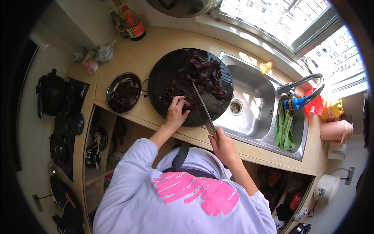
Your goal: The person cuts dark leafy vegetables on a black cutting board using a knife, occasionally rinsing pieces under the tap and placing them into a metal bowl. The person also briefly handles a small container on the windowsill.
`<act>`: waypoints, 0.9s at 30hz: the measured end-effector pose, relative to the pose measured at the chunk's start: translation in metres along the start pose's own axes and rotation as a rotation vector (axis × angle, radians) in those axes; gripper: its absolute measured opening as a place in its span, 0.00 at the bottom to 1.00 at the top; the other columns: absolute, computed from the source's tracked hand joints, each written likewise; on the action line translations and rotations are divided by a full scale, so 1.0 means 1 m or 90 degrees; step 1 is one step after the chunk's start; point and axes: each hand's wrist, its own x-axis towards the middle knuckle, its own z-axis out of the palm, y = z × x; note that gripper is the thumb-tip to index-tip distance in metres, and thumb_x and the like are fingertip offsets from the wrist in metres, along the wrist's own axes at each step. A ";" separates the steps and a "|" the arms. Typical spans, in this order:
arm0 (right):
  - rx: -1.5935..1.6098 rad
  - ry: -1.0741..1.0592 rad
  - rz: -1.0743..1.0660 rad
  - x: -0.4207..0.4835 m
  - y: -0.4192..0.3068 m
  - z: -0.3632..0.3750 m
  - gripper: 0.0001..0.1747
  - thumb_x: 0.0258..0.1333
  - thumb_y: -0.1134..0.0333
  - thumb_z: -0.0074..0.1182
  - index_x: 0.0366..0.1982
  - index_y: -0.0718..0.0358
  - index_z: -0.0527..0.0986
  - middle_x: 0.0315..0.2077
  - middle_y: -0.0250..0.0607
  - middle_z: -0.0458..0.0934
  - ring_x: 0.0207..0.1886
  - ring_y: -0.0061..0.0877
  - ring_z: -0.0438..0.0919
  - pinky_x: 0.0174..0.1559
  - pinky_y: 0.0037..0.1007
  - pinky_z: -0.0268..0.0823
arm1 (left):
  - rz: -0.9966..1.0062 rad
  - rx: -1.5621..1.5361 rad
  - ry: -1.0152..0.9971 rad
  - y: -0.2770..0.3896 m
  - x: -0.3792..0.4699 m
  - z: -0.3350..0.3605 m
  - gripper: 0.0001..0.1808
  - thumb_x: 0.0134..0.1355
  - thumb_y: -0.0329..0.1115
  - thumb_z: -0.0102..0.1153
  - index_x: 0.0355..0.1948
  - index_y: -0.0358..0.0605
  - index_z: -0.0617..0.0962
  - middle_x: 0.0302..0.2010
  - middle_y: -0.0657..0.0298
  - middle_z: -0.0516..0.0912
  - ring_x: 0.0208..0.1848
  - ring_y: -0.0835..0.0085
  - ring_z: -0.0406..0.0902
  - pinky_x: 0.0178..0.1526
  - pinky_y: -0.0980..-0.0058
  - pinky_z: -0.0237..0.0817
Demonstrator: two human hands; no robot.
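Note:
A round black cutting board (163,73) rests on the counter before me, overlapping the left rim of the sink. Dark wood ear fungus (204,73) is heaped at its far right, with smaller pieces spread nearer me. My right hand (223,146) grips the wooden handle of a kitchen knife (203,106), its blade pointing away over the board. My left hand (176,112) lies on pieces of fungus left of the blade, fingers bent; whether it pinches any is hidden. Left of the board stands a round metal bowl (108,93) with fungus pieces (125,92) inside.
The steel sink (251,117) adjoins the board's right, with leafy greens (283,128) in its small basin and a curved faucet (315,77) above. Sauce bottles (135,27) and lidded cups (105,52) stand at the back left. A black pot (52,93) sits at the stove, far left.

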 end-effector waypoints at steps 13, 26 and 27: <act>-0.150 -0.102 -0.012 0.019 -0.003 0.012 0.13 0.61 0.65 0.49 0.36 0.66 0.60 0.19 0.57 0.75 0.27 0.55 0.75 0.29 0.51 0.64 | 0.145 0.061 0.010 -0.025 0.002 0.005 0.09 0.41 0.24 0.68 0.27 0.42 0.81 0.31 0.58 0.82 0.37 0.57 0.78 0.40 0.64 0.70; 0.041 0.071 -0.044 0.009 0.012 0.005 0.12 0.60 0.69 0.53 0.35 0.65 0.61 0.18 0.51 0.72 0.25 0.53 0.72 0.28 0.45 0.62 | 0.126 0.153 0.038 -0.006 0.010 -0.021 0.18 0.42 0.26 0.66 0.38 0.46 0.78 0.40 0.61 0.75 0.45 0.59 0.72 0.47 0.64 0.66; 0.045 0.077 -0.029 0.007 0.011 -0.001 0.12 0.60 0.69 0.53 0.35 0.65 0.61 0.19 0.51 0.72 0.25 0.53 0.73 0.28 0.45 0.62 | 0.142 0.163 0.035 0.004 0.013 -0.021 0.18 0.42 0.28 0.66 0.38 0.46 0.78 0.41 0.61 0.75 0.45 0.60 0.71 0.48 0.65 0.65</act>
